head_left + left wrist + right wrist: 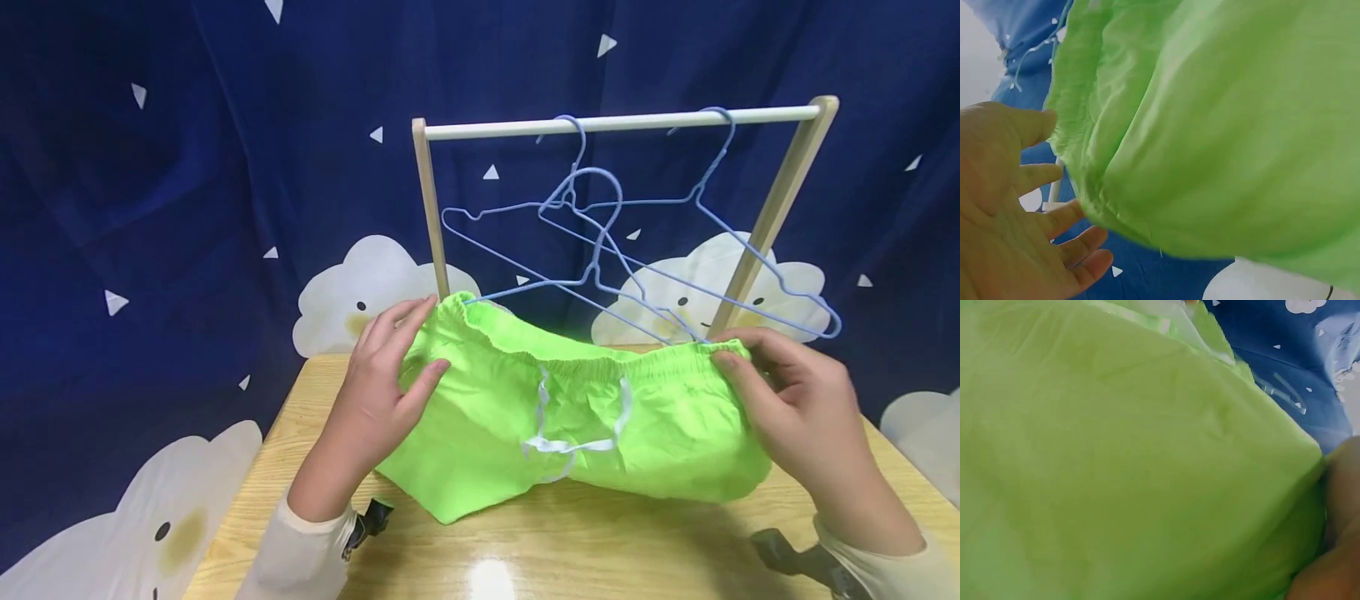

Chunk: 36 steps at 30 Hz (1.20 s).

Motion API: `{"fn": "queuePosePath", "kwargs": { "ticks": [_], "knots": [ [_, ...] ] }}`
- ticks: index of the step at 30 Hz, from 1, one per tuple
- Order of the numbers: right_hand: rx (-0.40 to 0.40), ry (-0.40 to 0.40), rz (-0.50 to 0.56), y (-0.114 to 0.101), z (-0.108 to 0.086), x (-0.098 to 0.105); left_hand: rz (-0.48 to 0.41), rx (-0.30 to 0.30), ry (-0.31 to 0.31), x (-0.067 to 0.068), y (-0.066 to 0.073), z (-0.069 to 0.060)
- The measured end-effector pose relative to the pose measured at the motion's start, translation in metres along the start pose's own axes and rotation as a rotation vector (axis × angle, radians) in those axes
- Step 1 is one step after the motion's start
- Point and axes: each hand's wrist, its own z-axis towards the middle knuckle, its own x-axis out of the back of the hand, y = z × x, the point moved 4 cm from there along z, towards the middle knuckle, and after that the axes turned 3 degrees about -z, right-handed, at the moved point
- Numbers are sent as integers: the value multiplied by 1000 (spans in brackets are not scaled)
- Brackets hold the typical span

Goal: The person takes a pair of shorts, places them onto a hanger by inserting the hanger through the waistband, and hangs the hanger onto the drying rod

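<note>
Bright green shorts [480, 425] with a gathered elastic waistband and a white drawstring [592, 446] are held up over the table. A blue wire hanger [540, 286] has its two ends tucked into the waistband, and its hook stands above. At the waistband's left end is my left hand [375, 387], fingers extended and spread; in the left wrist view its fingertips lie along the edge of the cloth. My right hand [813, 408] pinches the right end of the waistband between thumb and fingers. Green cloth fills most of the right wrist view.
Behind the shorts stands a rack with a white rail [495, 131] and wooden posts [783, 208]. Two more blue hangers [712, 167] hang from it. Underneath is a wooden table [420, 567]; a dark blue curtain [187, 208] with white clouds and triangles hangs behind.
</note>
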Motion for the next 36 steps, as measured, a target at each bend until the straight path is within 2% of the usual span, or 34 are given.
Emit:
{"fn": "queuePosePath", "kwargs": {
  "ticks": [6, 11, 15, 25, 29, 36],
  "knots": [
    [-50, 113, -113, -7, 9, 19, 23, 14, -30, -4, 4, -1],
    [-85, 155, -181, -11, 17, 22, 29, 18, -45, -9, 4, 0],
    [-43, 176, -192, -22, 24, 16, 30, 15, -64, -13, 4, 0],
    [89, 221, -161, -53, 62, -18, 45, 19, -82, -17, 5, -1],
    [105, 212, -140, -58, 74, -38, 45, 17, -82, -17, 5, -2],
    [87, 169, -118, -63, 87, -71, 49, 11, -74, -18, 4, -2]
  ]
}}
